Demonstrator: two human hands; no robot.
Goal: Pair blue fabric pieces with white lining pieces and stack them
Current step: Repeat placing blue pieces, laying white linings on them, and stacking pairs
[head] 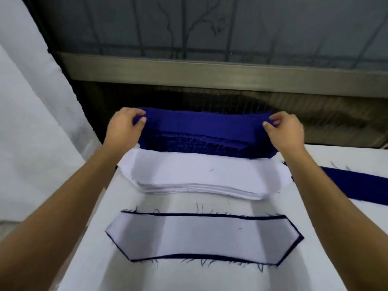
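A stack of blue fabric pieces point(201, 141) lies at the table's far edge. My left hand point(123, 127) pinches the left end of the top blue piece point(203, 122), and my right hand point(285, 131) pinches its right end, lifting it off the stack. In front of it sits a stack of white lining pieces point(201, 175). Nearest me lies a paired set point(203, 236): a white lining on top of a blue piece, with only the blue edge showing around it.
The white table point(105, 238) runs under everything. Another blue fabric piece point(357, 183) lies at the right. A window sill and pane point(210, 66) rise behind the table. White cloth point(27, 122) hangs at the left.
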